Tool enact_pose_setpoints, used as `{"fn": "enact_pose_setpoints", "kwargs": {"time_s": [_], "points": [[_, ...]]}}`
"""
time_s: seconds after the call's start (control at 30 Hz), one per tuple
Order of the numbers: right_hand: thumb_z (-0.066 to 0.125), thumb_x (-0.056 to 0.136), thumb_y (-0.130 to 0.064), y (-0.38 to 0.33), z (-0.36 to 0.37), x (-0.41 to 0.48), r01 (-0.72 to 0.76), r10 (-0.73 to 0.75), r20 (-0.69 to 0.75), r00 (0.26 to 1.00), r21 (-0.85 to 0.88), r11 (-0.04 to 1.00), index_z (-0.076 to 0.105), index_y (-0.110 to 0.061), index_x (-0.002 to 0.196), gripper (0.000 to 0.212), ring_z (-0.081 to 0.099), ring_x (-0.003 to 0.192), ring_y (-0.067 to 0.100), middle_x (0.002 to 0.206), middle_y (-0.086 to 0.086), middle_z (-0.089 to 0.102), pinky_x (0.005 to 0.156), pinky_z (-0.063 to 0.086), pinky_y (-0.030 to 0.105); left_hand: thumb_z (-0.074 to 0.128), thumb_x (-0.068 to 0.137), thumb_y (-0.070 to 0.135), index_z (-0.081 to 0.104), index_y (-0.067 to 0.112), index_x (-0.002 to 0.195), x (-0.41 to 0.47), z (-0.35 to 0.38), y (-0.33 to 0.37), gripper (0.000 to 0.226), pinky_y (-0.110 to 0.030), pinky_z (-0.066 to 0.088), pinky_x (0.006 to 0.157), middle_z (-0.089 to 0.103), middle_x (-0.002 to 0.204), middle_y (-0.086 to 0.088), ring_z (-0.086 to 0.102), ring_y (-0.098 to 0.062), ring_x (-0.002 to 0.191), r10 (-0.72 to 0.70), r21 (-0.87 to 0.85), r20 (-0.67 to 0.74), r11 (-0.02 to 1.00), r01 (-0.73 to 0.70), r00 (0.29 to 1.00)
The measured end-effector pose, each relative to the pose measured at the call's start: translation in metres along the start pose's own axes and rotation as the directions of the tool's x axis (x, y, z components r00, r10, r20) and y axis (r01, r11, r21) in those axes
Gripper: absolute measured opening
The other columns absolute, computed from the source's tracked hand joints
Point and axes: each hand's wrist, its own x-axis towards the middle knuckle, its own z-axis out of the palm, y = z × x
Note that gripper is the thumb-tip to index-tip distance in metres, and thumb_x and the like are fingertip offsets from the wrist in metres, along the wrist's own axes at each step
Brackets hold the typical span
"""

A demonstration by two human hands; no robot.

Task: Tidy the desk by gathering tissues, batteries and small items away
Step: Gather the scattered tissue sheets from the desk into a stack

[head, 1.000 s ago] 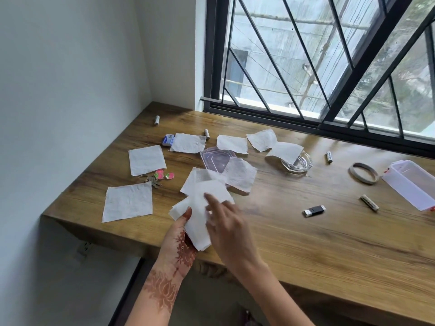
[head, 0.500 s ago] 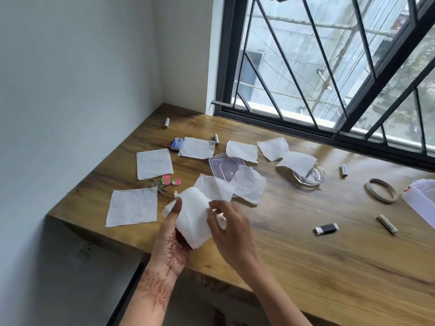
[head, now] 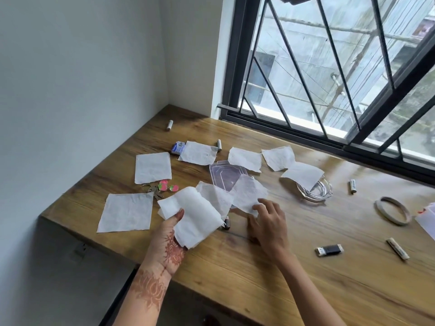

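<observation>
The left hand (head: 168, 241) pinches the stack (head: 195, 217) of gathered tissues at lower centre. The right hand (head: 268, 222) has left that stack and now lays spread fingers on the next tissue (head: 247, 192) beside the lid (head: 222, 176). More sheets and batteries (head: 170, 125) lie uncollected beyond.

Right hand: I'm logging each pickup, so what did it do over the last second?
The right hand left the tissue stack and reached forward to the tissue draped over the clear lid, fingers on its near edge. The left hand still holds the stack; other tissues lie unmoved.
</observation>
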Motion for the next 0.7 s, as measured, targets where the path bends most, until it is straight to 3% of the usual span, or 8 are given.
{"fn": "enact_pose_setpoints", "kwargs": {"time_s": [0.1,0.17,0.23,0.3,0.4,0.53,0.63,0.7], "points": [[0.072,0.066,-0.006,0.002,0.002,0.003,0.033,-0.031,-0.048,0.998,0.041,0.999,0.063,-0.011,0.072,0.012,0.061,0.087,0.029,0.094,0.008,0.068,0.072,0.049,0.032,0.052,0.091,0.017,0.060,0.016,0.100,0.000,0.000,-0.001,0.012,-0.032,0.059,0.054,0.075,0.077,-0.003,0.072,-0.019,0.069,0.007,-0.001,0.000,1.000,-0.007,1.000],[0.072,0.069,-0.001,0.001,-0.001,0.004,-0.092,0.106,-0.042,0.993,0.247,0.964,0.064,-0.010,0.074,0.013,0.060,0.089,0.026,0.092,0.007,0.068,0.078,0.046,0.030,0.051,0.092,0.016,0.059,0.016,0.099,0.000,0.001,-0.001,0.010,-0.030,0.058,0.051,0.075,0.074,-0.002,0.072,-0.019,0.067,0.029,0.016,-0.019,0.999,-0.028,0.999],[0.068,0.074,-0.003,-0.002,-0.010,0.008,-0.272,0.301,0.017,0.954,0.479,0.835,0.064,-0.011,0.075,0.010,0.059,0.089,0.018,0.089,0.002,0.066,0.083,0.046,0.029,0.051,0.092,0.015,0.058,0.017,0.097,-0.001,0.001,-0.002,0.009,-0.030,0.058,0.050,0.075,0.073,-0.002,0.070,-0.022,0.073,0.060,0.022,-0.036,0.998,-0.059,0.998],[0.065,0.076,-0.004,-0.006,-0.022,0.015,-0.404,0.448,0.088,0.890,0.608,0.683,0.062,-0.012,0.071,0.010,0.061,0.085,0.014,0.088,-0.001,0.067,0.082,0.048,0.029,0.051,0.092,0.014,0.059,0.016,0.101,-0.003,0.002,-0.002,0.013,-0.032,0.059,0.055,0.074,0.084,-0.005,0.066,-0.024,0.086,0.079,0.009,-0.027,0.997,-0.079,0.997],[0.061,0.077,-0.006,-0.011,-0.042,0.029,-0.456,0.535,0.140,0.833,0.720,0.523,0.057,-0.014,0.064,0.016,0.061,0.077,0.013,0.090,0.001,0.070,0.072,0.046,0.028,0.052,0.091,0.015,0.060,0.017,0.105,-0.005,0.004,-0.002,0.016,-0.035,0.060,0.060,0.071,0.094,-0.007,0.065,-0.026,0.092,0.073,0.002,-0.030,0.997,-0.073,0.997],[0.057,0.078,0.002,-0.025,-0.064,0.043,-0.371,0.496,0.139,0.857,0.835,0.407,0.054,-0.013,0.061,0.022,0.061,0.079,0.007,0.093,0.001,0.070,0.062,0.044,0.019,0.053,0.091,0.016,0.059,0.018,0.101,-0.007,0.008,-0.001,0.012,-0.036,0.058,0.062,0.070,0.093,-0.007,0.065,-0.026,0.090,0.060,0.019,-0.041,0.998,-0.060,0.997],[0.057,0.079,0.005,-0.046,-0.071,0.044,-0.287,0.367,0.123,0.922,0.853,0.436,0.055,-0.011,0.064,0.022,0.062,0.095,0.001,0.096,0.003,0.070,0.067,0.047,0.011,0.053,0.091,0.017,0.060,0.019,0.098,-0.007,0.009,0.000,0.010,-0.037,0.057,0.068,0.073,0.086,-0.005,0.065,-0.025,0.089,0.069,0.027,-0.046,0.997,-0.068,0.997],[0.057,0.078,0.005,-0.063,-0.071,0.038,-0.221,0.261,0.097,0.960,0.836,0.502,0.053,-0.015,0.065,0.024,0.061,0.103,0.001,0.105,0.007,0.069,0.079,0.049,0.019,0.053,0.092,0.018,0.059,0.019,0.096,-0.007,0.010,0.000,0.008,-0.037,0.056,0.068,0.075,0.075,-0.002,0.066,-0.024,0.084,0.071,0.039,-0.031,0.997,-0.070,0.997]]}}
